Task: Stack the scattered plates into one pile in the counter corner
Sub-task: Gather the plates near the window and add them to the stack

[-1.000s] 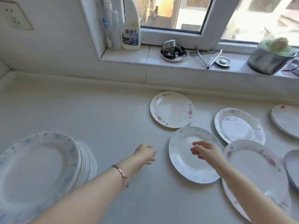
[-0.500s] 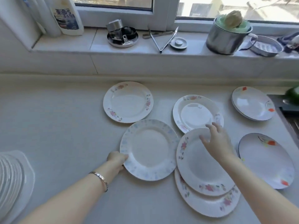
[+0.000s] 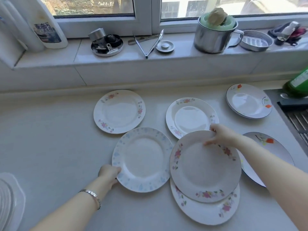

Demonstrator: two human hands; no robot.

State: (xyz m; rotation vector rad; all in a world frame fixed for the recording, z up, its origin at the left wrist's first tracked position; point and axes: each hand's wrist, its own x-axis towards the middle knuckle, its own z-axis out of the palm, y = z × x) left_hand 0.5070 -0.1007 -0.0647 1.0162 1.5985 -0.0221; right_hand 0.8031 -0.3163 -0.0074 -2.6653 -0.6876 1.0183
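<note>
On the counter [image 3: 50,139] before you, your right hand [image 3: 221,135] has pinched the pink-flowered plate [image 3: 205,165] by its far rim and tilted it up, while your left hand [image 3: 109,174] now grips the blue-flecked plate [image 3: 141,160], so both look ready for the pile [image 3: 8,200] at left.

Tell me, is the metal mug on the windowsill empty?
No, the metal mug on the windowsill is stuffed with a green scrubber and a beige ball that stick out above its rim.

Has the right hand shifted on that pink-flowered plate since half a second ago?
Yes. The right hand now grips the pink-flowered plate at its far rim, nearer the windowsill.
</note>
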